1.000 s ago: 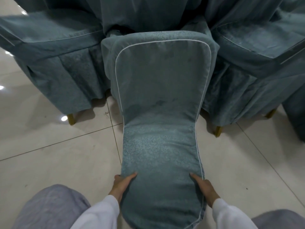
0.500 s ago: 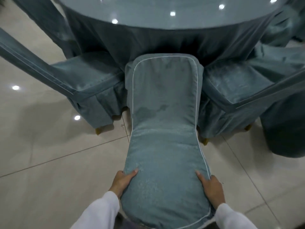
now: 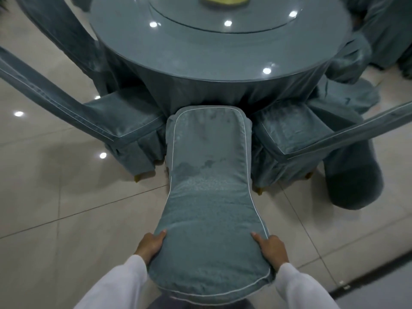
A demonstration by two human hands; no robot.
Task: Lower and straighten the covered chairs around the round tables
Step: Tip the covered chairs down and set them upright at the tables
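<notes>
At six o'clock, nearest the viewer, two white-sleeved arms reach forward. The left hand [image 3: 149, 246] grips the left edge of the covered chair's backrest [image 3: 208, 230], thumb on top and fingers wrapped out of sight; the right hand [image 3: 270, 249] grips the right edge the same way. The chair runs toward twelve o'clock, its seat nosed against the skirt of the round surface [image 3: 218, 52]. It looks squared to the table, so the straightening step seems in hand; the next move likely calls for a small nudge to centre it, then letting go. Neighbouring covered chairs sit at ten o'clock [image 3: 124, 117] and two o'clock [image 3: 296, 128], close beside the held one. The surface carries a glass turntable [image 3: 223, 21] at twelve o'clock. Glossy pale floor tiles [image 3: 66, 219] reflect ceiling lights.
</notes>
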